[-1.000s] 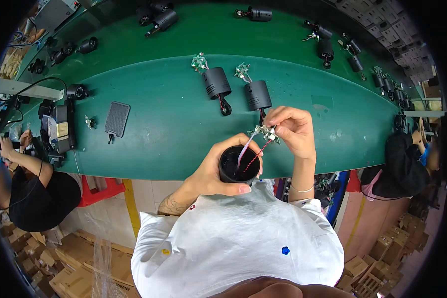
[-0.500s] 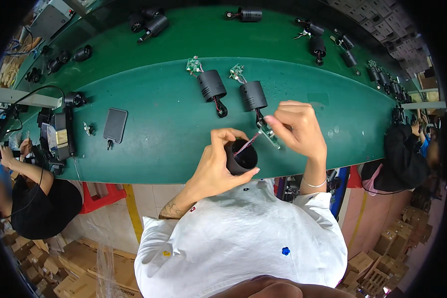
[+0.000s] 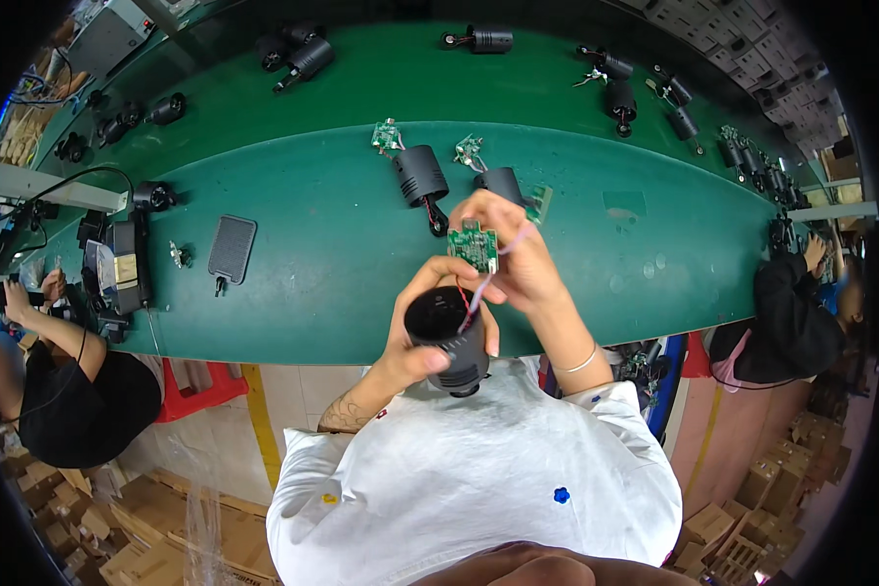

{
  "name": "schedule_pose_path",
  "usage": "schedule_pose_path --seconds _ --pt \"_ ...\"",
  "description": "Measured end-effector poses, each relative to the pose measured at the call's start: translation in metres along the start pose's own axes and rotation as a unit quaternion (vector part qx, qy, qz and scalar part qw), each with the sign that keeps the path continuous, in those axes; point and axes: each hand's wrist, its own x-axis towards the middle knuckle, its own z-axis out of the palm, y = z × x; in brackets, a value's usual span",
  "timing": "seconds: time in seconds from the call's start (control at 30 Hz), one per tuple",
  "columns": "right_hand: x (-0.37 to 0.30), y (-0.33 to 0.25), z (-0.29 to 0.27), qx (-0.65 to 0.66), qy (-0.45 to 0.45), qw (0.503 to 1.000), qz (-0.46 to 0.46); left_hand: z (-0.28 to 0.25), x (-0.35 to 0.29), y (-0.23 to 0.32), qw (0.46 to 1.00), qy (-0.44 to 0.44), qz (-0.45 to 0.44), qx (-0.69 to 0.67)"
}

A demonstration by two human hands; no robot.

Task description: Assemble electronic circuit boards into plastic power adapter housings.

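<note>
My left hand (image 3: 400, 344) wraps around a black cylindrical housing (image 3: 467, 354) over the near edge of the green bench (image 3: 303, 293), its open mouth facing up. My right hand (image 3: 525, 278) pinches a green circuit board (image 3: 471, 251) just beyond that mouth, with red and lilac wires (image 3: 478, 295) running down inside. A second board (image 3: 539, 203) shows past my right knuckles (probably held too, though my fingers hide its edge). Any marking on the boards is too small to read. Another housing (image 3: 420, 174) lies farther off.
</note>
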Motion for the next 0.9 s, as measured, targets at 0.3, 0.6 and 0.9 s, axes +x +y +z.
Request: schedule_pose_path --seconds 0.3,0.6,0.9 --pt "-0.018 0.012 -0.02 0.199 -0.067 0.976 -0.058 0.004 0.005 -0.004 0.983 0.01 -0.032 -0.178" --pt "-0.023 -0.021 -0.006 -0.219 -0.008 0.914 -0.343 0.005 -0.001 0.004 0.89 0.085 0.072 0.442" --pt "-0.037 -0.041 0.017 -0.406 -0.035 0.835 -0.37 0.018 0.003 0.008 0.858 0.135 0.099 0.485"
